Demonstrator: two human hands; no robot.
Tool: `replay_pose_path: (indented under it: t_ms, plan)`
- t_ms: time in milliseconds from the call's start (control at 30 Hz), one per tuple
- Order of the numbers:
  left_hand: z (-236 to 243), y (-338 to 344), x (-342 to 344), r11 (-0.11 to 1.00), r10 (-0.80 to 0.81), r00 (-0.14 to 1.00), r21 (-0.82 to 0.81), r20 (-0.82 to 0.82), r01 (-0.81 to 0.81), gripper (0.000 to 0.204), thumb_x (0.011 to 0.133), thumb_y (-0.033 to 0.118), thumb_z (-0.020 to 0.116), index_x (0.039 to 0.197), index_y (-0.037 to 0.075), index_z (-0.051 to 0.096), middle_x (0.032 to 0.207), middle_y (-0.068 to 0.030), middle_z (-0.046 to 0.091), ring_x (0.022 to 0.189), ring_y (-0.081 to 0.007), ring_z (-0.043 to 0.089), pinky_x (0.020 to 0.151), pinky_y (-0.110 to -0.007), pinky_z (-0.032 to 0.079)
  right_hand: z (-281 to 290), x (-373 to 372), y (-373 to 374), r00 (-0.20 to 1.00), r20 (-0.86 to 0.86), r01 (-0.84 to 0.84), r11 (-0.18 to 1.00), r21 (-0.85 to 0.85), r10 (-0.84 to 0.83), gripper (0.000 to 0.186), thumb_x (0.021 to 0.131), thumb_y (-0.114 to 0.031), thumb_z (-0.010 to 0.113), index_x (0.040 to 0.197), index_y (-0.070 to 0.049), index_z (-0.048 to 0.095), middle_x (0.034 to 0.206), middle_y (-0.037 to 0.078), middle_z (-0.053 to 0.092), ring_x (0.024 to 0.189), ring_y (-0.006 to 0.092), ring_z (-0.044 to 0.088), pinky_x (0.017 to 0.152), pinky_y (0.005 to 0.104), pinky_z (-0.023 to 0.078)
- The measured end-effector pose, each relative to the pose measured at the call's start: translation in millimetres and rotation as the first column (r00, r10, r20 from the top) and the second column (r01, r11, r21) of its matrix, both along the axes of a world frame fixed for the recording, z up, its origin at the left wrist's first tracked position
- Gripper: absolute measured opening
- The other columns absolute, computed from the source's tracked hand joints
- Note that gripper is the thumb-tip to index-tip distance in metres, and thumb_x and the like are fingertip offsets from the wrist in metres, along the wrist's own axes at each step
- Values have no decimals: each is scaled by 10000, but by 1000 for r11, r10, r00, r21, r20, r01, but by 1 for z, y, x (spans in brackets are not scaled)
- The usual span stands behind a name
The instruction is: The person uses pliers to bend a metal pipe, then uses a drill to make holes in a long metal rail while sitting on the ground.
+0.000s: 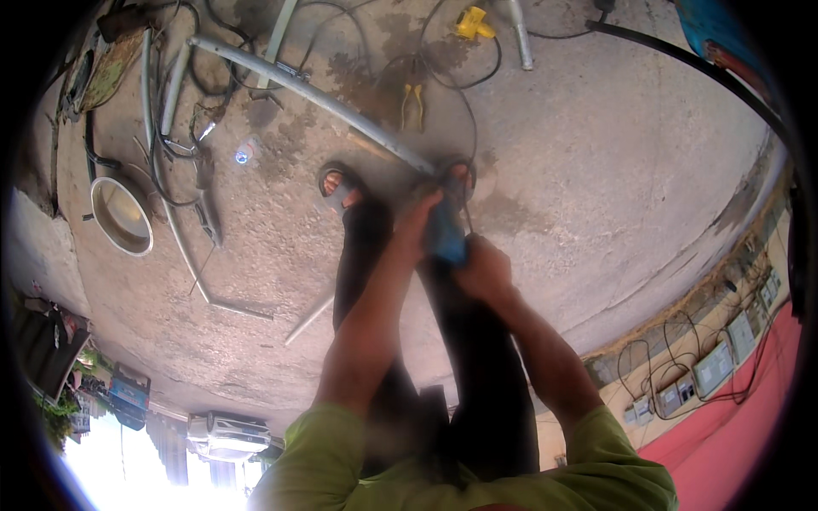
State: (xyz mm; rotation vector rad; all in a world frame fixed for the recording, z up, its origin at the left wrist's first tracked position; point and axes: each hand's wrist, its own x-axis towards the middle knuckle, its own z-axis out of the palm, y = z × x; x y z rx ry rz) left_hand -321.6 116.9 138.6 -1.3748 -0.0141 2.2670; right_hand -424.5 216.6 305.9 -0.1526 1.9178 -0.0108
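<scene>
In front of my legs is a blurred blue tool (445, 234) with a body like a power tool's; its exact kind cannot be made out. My left hand (422, 211) is closed at its far end, beside the end of a long grey metal pipe (311, 94). My right hand (486, 271) is closed at the tool's near right side, its fingers partly hidden. The pipe slants from the far left down to my right sandalled foot (461, 177). A wooden strip (371, 145) lies beside the pipe.
Yellow-handled pliers (412, 106) and a yellow socket (474, 23) with a black cable lie ahead. At the left are a metal basin (122, 216), a bent thin pipe (183, 247), tangled cables and a small bottle (247, 151). Electrical boxes (714, 368) line the wall at right.
</scene>
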Motion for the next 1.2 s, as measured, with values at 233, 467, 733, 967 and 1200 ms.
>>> replay_pose_path:
  t_ms: [233, 467, 733, 967, 1200]
  plan:
    - [-10, -1, -5, 1000, -9, 998, 6, 60, 9, 448, 1050, 396, 557, 1185, -17, 666, 1044, -115, 718, 888, -234, 704, 819, -376, 589, -19, 4, 7, 999, -40, -11, 1000, -20, 11, 332, 819, -253, 688, 1050, -33, 599, 1057, 231, 710, 993, 431, 715, 865, 525, 563]
    - [-7, 0, -6, 1000, 1, 999, 2, 47, -1, 453, 1049, 400, 560, 1206, -14, 657, 1032, -110, 710, 877, -229, 700, 814, -376, 590, -13, -4, 3, 998, 55, 12, 999, 50, -15, 340, 833, -260, 683, 1071, -29, 606, 1078, 235, 714, 1022, 432, 710, 895, 526, 554]
    - [29, -15, -21, 998, 57, 991, 0, -122, -58, 430, 1060, 380, 542, 1202, -12, 651, 1015, -100, 692, 861, -226, 692, 806, -378, 587, -2, 3, 7, 1000, -11, 3, 1000, -19, -4, 324, 838, -254, 673, 1062, -28, 610, 1063, 228, 710, 1000, 439, 707, 882, 527, 556]
    - [-22, 4, 1, 998, 42, 999, 39, 32, -44, 441, 1064, 390, 535, 1218, -9, 643, 1053, -117, 709, 901, -237, 700, 833, -387, 586, -20, 2, 9, 999, -26, -31, 999, -33, 30, 311, 845, -258, 668, 1050, -33, 603, 1072, 241, 703, 1005, 452, 705, 881, 538, 554]
    - [5, 5, -1, 997, 71, 997, 0, 42, -71, 413, 1039, 374, 589, 1248, 20, 634, 1081, -106, 703, 906, -240, 704, 843, -395, 588, 1, -1, 9, 1000, 0, -26, 1000, -8, 26, 310, 844, -254, 685, 1054, -36, 617, 1053, 228, 705, 981, 445, 709, 877, 533, 562]
